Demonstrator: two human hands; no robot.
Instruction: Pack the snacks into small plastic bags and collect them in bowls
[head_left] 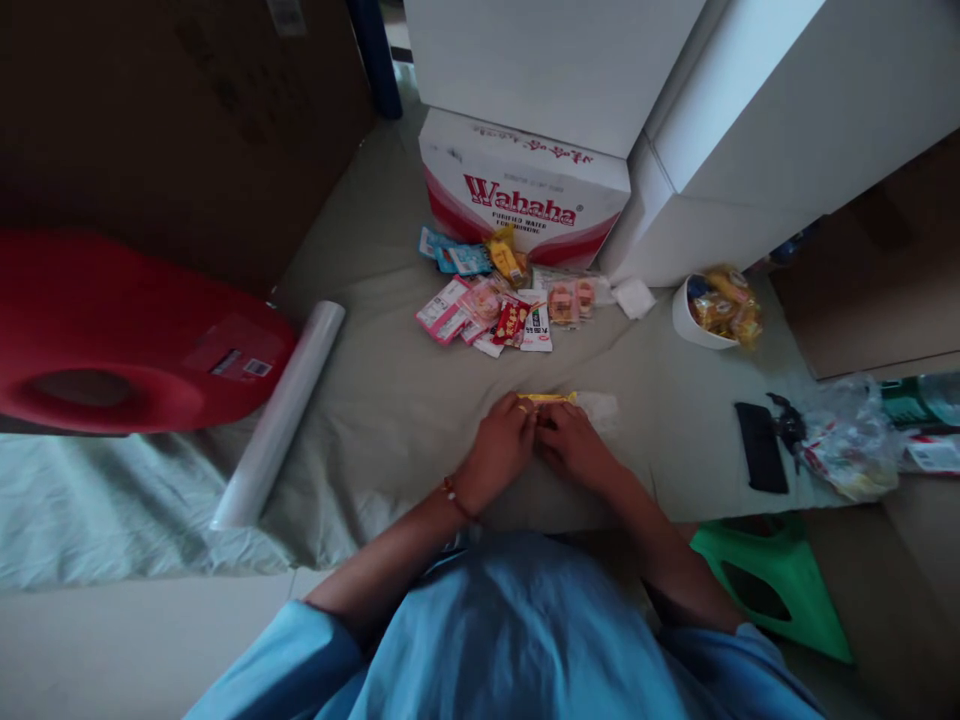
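Observation:
My left hand (501,448) and my right hand (576,445) meet close together at the front of the cloth-covered surface, fingers curled and closed. Both grip a small yellow-edged snack packet (553,397); most of it is hidden behind my fingers. Beside my right hand lies a flat clear plastic bag (601,411). Farther back is a pile of snacks: blue packets (466,260), a yellow packet (508,262), pink packets (444,308), a red packet (512,322), a white packet (537,325) and clear-wrapped round biscuits (564,303).
A Wahaha water carton (525,190) stands behind the pile. At right are a white tub (694,325) of gold-wrapped snacks, a folded white tissue (634,297), a black phone (760,447) and a plastic bag (851,440). A clear film roll (281,415) and red plastic object (150,330) lie left.

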